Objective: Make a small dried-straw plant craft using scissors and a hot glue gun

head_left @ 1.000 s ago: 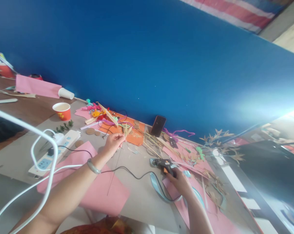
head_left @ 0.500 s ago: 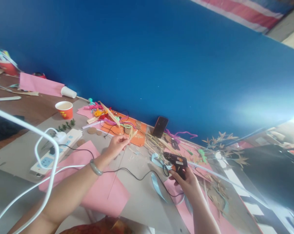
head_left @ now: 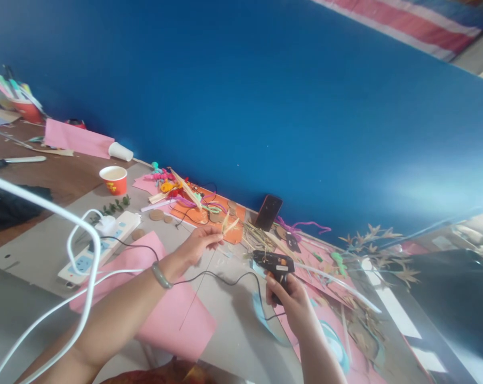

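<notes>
Between the fingertips of my left hand [head_left: 204,240] is a thin wire stem [head_left: 197,296], with a pale straw-coloured leafy piece [head_left: 228,225] at its top. The stem slants down below the hand over the table. My right hand [head_left: 287,296] is wrapped around the grip of a black hot glue gun [head_left: 274,261], held off the table. Its nozzle points left toward the leafy piece, with a gap between them. A long whitish glue stick [head_left: 341,282] sticks out from the gun's back. A black cord [head_left: 235,281] runs from the gun to the left.
A white power strip [head_left: 101,248] and a red paper cup [head_left: 113,181] stand on the left. Pink paper [head_left: 173,314] lies under my left arm. A phone [head_left: 268,212] leans against the blue wall [head_left: 241,106]. White cable [head_left: 89,288] loops close in front at left. Dried stalks [head_left: 261,237] lie mid-table.
My right hand has brought the glue gun left and a little up, closer to the left hand. My left hand keeps its pinch on the stem. The view has shifted slightly.
</notes>
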A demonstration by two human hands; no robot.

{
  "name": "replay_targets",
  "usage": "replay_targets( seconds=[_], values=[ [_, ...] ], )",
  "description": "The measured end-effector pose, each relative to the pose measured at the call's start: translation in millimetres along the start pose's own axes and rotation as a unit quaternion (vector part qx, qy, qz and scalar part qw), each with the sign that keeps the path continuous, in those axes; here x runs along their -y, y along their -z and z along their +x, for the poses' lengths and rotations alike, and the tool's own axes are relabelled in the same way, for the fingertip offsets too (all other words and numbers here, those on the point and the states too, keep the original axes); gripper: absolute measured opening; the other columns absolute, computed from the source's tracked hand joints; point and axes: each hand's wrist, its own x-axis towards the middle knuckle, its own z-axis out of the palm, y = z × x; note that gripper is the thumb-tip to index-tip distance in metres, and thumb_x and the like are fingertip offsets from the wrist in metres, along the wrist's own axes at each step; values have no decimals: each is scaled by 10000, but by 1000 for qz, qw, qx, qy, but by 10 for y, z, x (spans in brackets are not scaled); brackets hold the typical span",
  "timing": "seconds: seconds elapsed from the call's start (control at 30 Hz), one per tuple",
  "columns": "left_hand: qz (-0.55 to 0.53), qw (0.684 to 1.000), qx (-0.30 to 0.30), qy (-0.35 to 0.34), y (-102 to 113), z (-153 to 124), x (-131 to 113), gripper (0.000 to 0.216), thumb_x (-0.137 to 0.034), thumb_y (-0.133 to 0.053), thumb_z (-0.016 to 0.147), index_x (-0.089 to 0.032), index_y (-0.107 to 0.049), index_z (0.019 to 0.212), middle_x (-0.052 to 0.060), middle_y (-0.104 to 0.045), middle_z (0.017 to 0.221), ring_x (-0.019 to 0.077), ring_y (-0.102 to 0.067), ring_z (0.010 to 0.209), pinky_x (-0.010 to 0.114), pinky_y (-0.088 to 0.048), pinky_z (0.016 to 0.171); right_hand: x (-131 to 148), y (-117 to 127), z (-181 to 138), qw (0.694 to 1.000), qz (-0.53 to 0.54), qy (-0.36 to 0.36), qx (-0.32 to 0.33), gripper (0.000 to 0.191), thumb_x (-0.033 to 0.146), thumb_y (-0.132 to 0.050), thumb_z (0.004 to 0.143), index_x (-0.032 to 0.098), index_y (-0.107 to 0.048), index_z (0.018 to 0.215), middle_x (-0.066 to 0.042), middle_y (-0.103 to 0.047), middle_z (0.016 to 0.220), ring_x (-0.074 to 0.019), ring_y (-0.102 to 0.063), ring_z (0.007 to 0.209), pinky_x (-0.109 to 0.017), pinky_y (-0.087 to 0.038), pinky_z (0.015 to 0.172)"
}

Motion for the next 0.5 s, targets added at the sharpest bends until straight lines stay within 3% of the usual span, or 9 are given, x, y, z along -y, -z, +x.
replay_targets(
  seconds=[0.1, 0.23, 0.37, 0.5],
  values=[
    [-21, 999, 29, -7, -11, -25, -13, 148, -264, -722, 680, -138, -644, 683, 32, -661, 687, 124, -584, 683, 270, -422, 740, -2, -89, 14, 999, 18, -5, 40, 370, 518, -680, 751, 172, -558, 805, 22, -564, 528, -115, -507, 448, -238, -401, 449],
    [-33, 993, 112, 21, -14, -65, 1, 124, -256, -708, 714, -145, -654, 703, 58, -683, 715, 189, -631, 840, 306, -420, 807, -13, -208, 56, 997, 35, -9, 65, 352, 500, -663, 777, 169, -559, 841, 26, -560, 538, -101, -493, 447, -229, -399, 465],
    [-45, 987, 147, 39, -28, -83, 38, 125, -254, -718, 707, -148, -652, 716, 23, -637, 600, 190, -643, 781, 315, -428, 787, -34, -295, 108, 998, 33, -15, 49, 402, 542, -676, 745, 168, -571, 848, 19, -565, 549, -111, -496, 448, -238, -394, 452],
    [-38, 989, 132, 60, -37, -72, 67, 158, -265, -735, 694, -135, -649, 719, 31, -655, 631, 150, -621, 685, 284, -428, 720, -77, -293, 163, 999, 26, -15, 14, 433, 574, -691, 710, 173, -568, 817, 18, -564, 549, -125, -504, 455, -249, -394, 446]
  ],
)
